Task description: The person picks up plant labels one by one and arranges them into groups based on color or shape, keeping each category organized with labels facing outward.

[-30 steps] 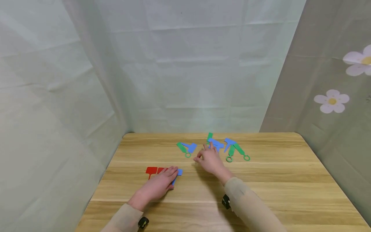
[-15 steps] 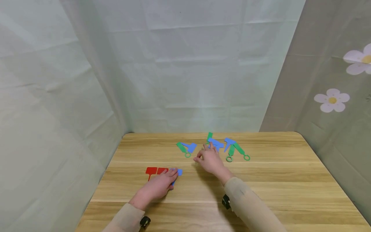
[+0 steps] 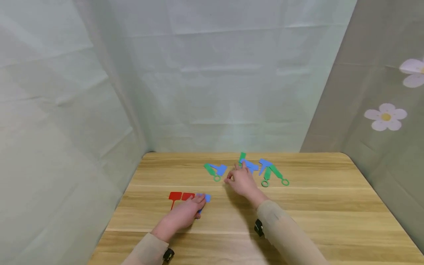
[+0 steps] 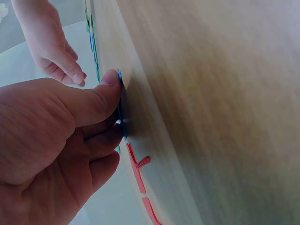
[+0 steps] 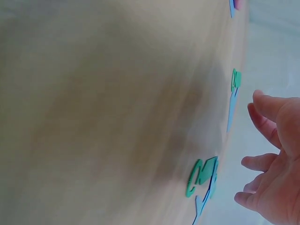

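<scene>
Wooden table (image 3: pixel 298 206): the left hand (image 3: pixel 183 214) pins a blue tag (image 3: pixel 206 198) beside red tags (image 3: pixel 180 196), while the loosely open right hand (image 3: pixel 243 181) should pinch one blue tag (image 3: pixel 250 165) cleanly.

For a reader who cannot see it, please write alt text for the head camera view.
A person's left hand presses a blue tag beside two red tags on a wooden table. The right hand reaches with relaxed fingers to a loose pile of blue and green tags near the far edge. Pale cloth hangs behind.
</scene>
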